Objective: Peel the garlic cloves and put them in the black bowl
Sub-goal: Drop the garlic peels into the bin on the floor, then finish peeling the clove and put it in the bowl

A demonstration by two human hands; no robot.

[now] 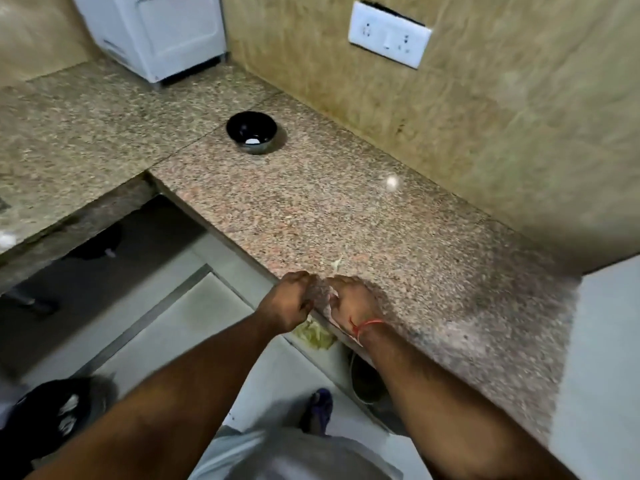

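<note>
The black bowl [251, 131] stands far back on the granite counter [398, 237] with one white peeled clove [252, 141] inside. My left hand [291, 303] and my right hand [349, 303] are close together at the counter's front edge, fingers curled and fingertips almost meeting. A small whitish piece of garlic clove [333, 296] shows at my right hand's fingers; most of it is hidden and blurred. A red thread [367, 325] circles my right wrist.
A scrap of garlic skin [337, 263] lies on the counter just beyond my hands. Pale peelings [317, 336] are heaped below the counter edge. A white appliance [156, 32] stands in the back corner and a switch plate [389, 34] is on the wall.
</note>
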